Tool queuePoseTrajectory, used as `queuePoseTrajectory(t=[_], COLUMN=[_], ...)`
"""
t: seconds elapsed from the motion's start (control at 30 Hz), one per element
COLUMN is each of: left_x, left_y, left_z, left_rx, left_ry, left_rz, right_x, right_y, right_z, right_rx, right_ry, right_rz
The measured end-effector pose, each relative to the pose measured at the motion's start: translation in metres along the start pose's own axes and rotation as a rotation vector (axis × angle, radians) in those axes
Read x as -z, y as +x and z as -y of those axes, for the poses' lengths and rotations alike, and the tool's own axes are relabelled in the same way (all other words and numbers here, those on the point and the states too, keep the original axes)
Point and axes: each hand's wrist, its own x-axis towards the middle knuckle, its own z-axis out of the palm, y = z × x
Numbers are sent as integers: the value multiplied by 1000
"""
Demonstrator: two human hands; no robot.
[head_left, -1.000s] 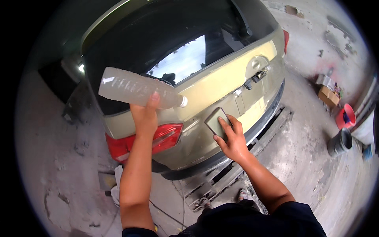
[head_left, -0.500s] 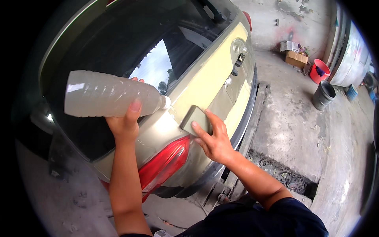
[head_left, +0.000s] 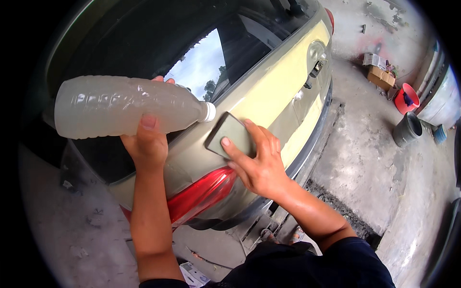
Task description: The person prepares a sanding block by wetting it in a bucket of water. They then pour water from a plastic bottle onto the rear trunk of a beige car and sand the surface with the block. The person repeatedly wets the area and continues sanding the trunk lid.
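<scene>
Holding a cloudy plastic bottle (head_left: 127, 106) on its side, the left hand (head_left: 146, 144) is wrapping its fingers tight around it, cap pointing at the car (head_left: 283, 91). The right hand (head_left: 259, 163) is pressing a flat grey sanding block (head_left: 229, 135) against the yellow-green back panel, just above the red tail light (head_left: 201, 194).

1. Bottle (head_left: 127, 106) held sideways over the car's rear window (head_left: 192, 53), cap toward the sanding block (head_left: 229, 136).
2. Block on the tailgate panel (head_left: 269, 91), above the tail light (head_left: 201, 194).
3. Bucket (head_left: 406, 128) and cardboard box (head_left: 381, 77) on the floor, far right.
</scene>
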Motion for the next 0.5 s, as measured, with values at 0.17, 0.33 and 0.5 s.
queuePoseTrajectory(t=[0.17, 0.33, 0.5], left_x=[0, 1, -2], left_y=[4, 1, 5], left_z=[-4, -1, 0], left_rx=[-7, 0, -26], left_ry=[-9, 17, 8], left_rz=[-7, 3, -2], right_x=[1, -2, 2], right_y=[-36, 2, -48], right_z=[-18, -4, -34], right_rx=[-2, 59, 41], right_ry=[25, 14, 13], right_rz=[-18, 8, 13])
